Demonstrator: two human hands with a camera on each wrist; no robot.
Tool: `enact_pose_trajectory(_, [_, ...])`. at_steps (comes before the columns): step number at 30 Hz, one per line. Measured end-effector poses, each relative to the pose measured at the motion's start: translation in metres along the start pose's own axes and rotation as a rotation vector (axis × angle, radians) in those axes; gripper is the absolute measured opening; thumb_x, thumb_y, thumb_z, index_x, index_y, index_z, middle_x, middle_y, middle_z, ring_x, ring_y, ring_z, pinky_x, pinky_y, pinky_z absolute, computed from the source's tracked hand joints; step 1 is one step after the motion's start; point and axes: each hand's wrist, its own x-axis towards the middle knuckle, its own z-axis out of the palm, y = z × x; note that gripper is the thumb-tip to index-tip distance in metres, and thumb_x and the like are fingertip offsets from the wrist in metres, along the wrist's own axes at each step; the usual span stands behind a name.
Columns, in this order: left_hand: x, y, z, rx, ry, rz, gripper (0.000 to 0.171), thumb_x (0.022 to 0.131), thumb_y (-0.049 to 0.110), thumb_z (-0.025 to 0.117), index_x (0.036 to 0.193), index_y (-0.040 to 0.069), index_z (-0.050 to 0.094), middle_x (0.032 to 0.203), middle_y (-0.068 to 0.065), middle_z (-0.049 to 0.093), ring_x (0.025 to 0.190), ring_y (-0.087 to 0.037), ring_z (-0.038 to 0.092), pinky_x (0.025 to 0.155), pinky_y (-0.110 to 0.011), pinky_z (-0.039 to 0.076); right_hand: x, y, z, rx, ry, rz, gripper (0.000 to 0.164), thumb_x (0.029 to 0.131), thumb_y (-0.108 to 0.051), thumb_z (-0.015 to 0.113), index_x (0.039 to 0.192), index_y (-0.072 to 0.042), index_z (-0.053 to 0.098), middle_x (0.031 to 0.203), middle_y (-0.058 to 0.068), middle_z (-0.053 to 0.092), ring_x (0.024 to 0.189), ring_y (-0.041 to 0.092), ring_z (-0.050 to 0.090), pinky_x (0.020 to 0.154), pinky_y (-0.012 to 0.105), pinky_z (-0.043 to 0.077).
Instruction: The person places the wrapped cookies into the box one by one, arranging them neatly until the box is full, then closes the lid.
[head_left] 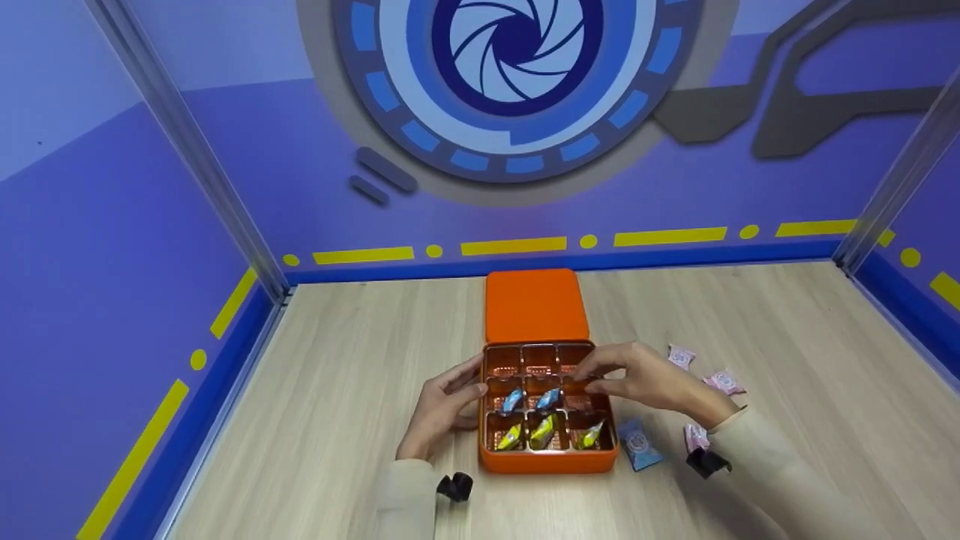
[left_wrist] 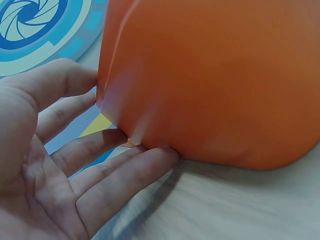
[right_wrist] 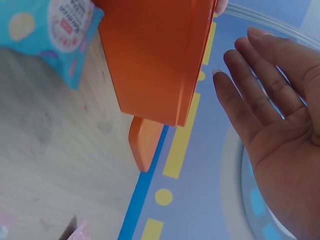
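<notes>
An orange box (head_left: 547,461) with a divided brown tray inside stands on the table. Yellow wrapped candies (head_left: 544,431) lie in its three front compartments, and blue wrapped candies (head_left: 511,400) in the left and middle compartments of the middle row. My left hand (head_left: 442,409) touches the box's left side, thumb at the rim, fingers rather straight against the wall in the left wrist view. Over the right side of the tray is my right hand (head_left: 645,375), thumb and fingers apart; I see nothing between them. Its fingers partly hide the right middle compartment.
Another blue candy (head_left: 639,444) lies right of the box, close to its front corner. Pink candies (head_left: 724,381) are scattered further right, one near the right sleeve. Behind the box lies an orange lid (head_left: 534,306). Purple-blue panels (head_left: 247,157) border the table.
</notes>
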Motion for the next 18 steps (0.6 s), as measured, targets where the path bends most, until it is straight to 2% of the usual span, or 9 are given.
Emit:
enact_pose_trajectory(5, [-0.001, 0.001, 0.001, -0.019, -0.004, -0.031, 0.052, 0.099, 0.015, 0.076, 0.15, 0.013, 0.063, 0.152, -0.016, 0.058, 0.127, -0.032, 0.066, 0.064, -0.043, 0.065, -0.008, 0.001, -0.005, 0.008, 0.016, 0.015, 0.022, 0.098, -0.006, 0.077, 0.118, -0.016, 0.08, 0.117, 0.004, 0.077, 0.11, 0.021, 0.072, 0.095, 0.048, 0.06])
enact_pose_trajectory(11, [-0.001, 0.001, 0.002, -0.012, 0.004, -0.02, 0.051, 0.099, 0.014, 0.075, 0.149, 0.013, 0.064, 0.151, -0.018, 0.059, 0.123, -0.032, 0.068, 0.063, -0.044, 0.065, -0.018, 0.003, -0.009, 0.019, 0.043, 0.033, 0.025, 0.097, -0.005, 0.078, 0.118, -0.018, 0.08, 0.118, 0.002, 0.078, 0.11, 0.018, 0.072, 0.094, 0.05, 0.059])
enact_pose_trajectory(18, [-0.001, 0.003, 0.003, -0.018, 0.007, -0.019, 0.051, 0.1, 0.013, 0.074, 0.15, 0.011, 0.064, 0.151, -0.019, 0.058, 0.121, -0.031, 0.069, 0.064, -0.044, 0.065, -0.029, 0.008, -0.012, 0.03, 0.069, 0.003, 0.021, 0.098, -0.008, 0.077, 0.119, -0.01, 0.079, 0.118, 0.008, 0.078, 0.107, 0.023, 0.074, 0.092, 0.049, 0.061])
